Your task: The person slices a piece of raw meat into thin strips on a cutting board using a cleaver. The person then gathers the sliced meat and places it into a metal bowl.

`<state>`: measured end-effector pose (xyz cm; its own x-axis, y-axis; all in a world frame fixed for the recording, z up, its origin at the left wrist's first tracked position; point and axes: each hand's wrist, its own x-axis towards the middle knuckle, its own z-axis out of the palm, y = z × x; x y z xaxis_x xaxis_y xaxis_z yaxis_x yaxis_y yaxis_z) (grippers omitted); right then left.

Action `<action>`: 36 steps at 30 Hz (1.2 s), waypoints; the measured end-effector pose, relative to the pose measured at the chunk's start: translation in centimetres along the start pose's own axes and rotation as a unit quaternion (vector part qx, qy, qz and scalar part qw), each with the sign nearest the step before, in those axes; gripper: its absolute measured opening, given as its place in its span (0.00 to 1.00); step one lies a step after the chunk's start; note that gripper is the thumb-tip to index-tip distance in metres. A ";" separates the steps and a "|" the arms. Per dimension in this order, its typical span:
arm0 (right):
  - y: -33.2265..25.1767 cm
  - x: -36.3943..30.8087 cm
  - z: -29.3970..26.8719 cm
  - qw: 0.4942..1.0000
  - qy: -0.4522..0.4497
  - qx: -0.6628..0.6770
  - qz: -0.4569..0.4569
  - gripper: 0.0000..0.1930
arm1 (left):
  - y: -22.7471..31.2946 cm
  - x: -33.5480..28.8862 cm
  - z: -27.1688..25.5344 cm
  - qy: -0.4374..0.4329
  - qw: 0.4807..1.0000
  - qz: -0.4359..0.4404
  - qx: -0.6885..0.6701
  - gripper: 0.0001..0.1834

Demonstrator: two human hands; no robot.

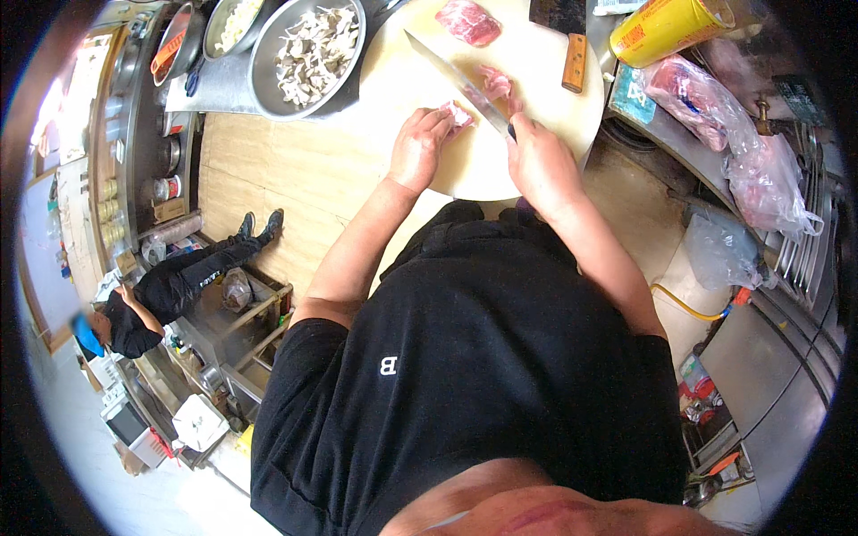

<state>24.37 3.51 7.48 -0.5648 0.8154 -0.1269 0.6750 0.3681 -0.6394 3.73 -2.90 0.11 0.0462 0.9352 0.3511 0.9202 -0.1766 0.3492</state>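
Note:
On the round pale cutting board (393,67), my left hand (417,147) has its fingers bent over a piece of raw meat (458,118), pressing it down. The handle of a long kitchen knife (460,82) is gripped in my right hand (542,165). Its blade slants away to the far left, just right of the held piece and apart from my left fingers. Beyond the blade lie cut pieces of meat (497,84). A larger chunk of raw meat (468,22) rests near the board's far side. Most of the knife handle is hidden by my fingers.
A cleaver (575,64) lies at the board's right. Left of the board is a metal bowl of sliced mushrooms (256,76), beside smaller bowls. Bagged meat (684,94) and a yellow can (666,34) are on the right. Another person (152,295) stands far left.

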 end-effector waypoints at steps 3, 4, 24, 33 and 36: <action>-0.9 -0.9 -0.6 1.000 -0.022 -0.019 -0.001 0.09 | -0.2 0.0 0.5 -0.013 1.000 0.001 0.002 0.12; -1.2 -1.1 -0.8 0.999 -0.027 -0.028 -0.008 0.10 | -0.4 0.1 0.6 -0.015 1.000 0.000 -0.004 0.11; -3.5 4.5 1.3 0.982 -0.160 -0.059 0.082 0.13 | -2.8 -0.9 0.4 -0.002 0.984 -0.067 -0.165 0.14; -1.5 8.6 4.4 0.997 0.017 -0.059 -0.043 0.19 | -2.2 -1.2 -0.4 -0.012 0.987 -0.065 -0.147 0.27; -1.7 7.0 2.9 0.997 -0.039 -0.034 0.064 0.20 | -1.8 -0.6 -0.5 -0.020 0.995 -0.058 -0.085 0.31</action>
<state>17.92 7.36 5.48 -0.5061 0.8210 -0.2642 0.7729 0.2958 -0.5613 1.91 -3.29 -0.29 -0.0371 0.9631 0.2664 0.8418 -0.1135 0.5277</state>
